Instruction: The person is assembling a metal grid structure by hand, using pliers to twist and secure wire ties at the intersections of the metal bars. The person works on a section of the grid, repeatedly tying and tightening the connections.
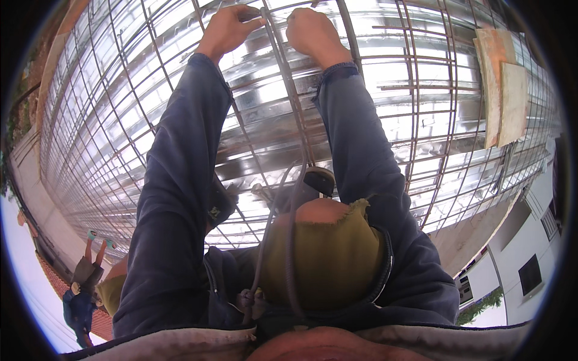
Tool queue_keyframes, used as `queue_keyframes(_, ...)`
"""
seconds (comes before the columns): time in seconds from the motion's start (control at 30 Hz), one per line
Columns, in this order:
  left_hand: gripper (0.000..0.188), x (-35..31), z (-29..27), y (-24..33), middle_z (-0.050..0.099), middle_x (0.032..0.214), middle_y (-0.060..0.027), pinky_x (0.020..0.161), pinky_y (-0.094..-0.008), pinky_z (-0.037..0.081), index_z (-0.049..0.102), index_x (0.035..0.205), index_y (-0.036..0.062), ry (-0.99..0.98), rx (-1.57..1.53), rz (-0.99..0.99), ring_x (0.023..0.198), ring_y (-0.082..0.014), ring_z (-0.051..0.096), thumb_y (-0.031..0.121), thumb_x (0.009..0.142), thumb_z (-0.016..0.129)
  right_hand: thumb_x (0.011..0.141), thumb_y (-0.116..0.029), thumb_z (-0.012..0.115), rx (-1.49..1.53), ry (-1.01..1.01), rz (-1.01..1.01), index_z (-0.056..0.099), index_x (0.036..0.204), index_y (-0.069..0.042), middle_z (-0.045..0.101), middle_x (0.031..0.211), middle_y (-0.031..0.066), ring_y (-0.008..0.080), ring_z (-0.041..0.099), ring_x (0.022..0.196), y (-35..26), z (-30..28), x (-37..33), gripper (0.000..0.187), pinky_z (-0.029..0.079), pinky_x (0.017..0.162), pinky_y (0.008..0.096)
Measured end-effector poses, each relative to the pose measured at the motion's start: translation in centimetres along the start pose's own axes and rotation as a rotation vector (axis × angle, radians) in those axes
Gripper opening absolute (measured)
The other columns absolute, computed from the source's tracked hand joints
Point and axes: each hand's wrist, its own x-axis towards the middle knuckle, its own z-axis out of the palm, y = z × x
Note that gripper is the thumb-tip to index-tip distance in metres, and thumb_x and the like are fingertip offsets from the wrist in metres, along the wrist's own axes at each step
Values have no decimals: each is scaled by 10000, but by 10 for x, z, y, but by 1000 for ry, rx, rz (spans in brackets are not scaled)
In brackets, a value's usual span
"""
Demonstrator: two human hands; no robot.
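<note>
In the head view, reaching forward with both arms over a grid (415, 58) of steel rods above shiny metal sheeting (265, 108). With the left hand (232, 31), bringing bent thumb and forefinger close to the left of a long bar (284, 72); cannot tell whether pinching. With the right hand (316, 37), just right of that bar, keeping fingers folded under, mostly hidden; cannot tell whether gripping anything. Between both hands, back toward a dark shoe (319, 179), the same bar. Far right, pale boards (513, 102).
</note>
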Motion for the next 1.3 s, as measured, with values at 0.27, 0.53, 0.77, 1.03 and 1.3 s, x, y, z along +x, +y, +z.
queue_keyframes(0.27,340,-10,29,16,806,1070,-133,892,-353,562,800,1190,107,325,-148,-82,996,-234,764,375,999,714,923,-172,629,-260,93,-105,763,1012,-36,757,995,227,404,741,960,-7,-33,-2,210,589,853,500)
queue_keyframes(0.53,293,-18,68,7,785,924,-89,850,-432,522,811,1060,143,634,-47,28,867,-310,729,392,918,751,868,-114,640,-307,33,-529,766,956,-20,755,989,230,396,732,940,-72,-54,9,180,580,823,496)
queue_keyframes(0.77,428,-12,76,35,722,1037,-240,864,-518,512,717,1085,-21,875,-119,-57,970,-452,668,339,877,818,863,-146,643,-629,-350,-730,798,949,4,749,978,271,415,726,974,-92,-39,130,233,562,864,484)
queue_keyframes(1.03,481,0,70,38,750,960,-208,853,-485,538,659,1204,-10,876,-305,-213,964,-387,722,303,871,810,917,-184,609,-622,-387,-641,797,957,10,747,1012,274,431,727,968,-95,-29,143,273,559,881,494)
queue_keyframes(1.3,328,-4,46,17,814,958,-17,800,-342,565,818,1055,141,508,-255,-253,858,-186,760,440,929,770,978,-215,600,-332,-51,-402,766,1105,-68,764,1015,232,400,750,978,-18,-54,36,256,602,857,507)
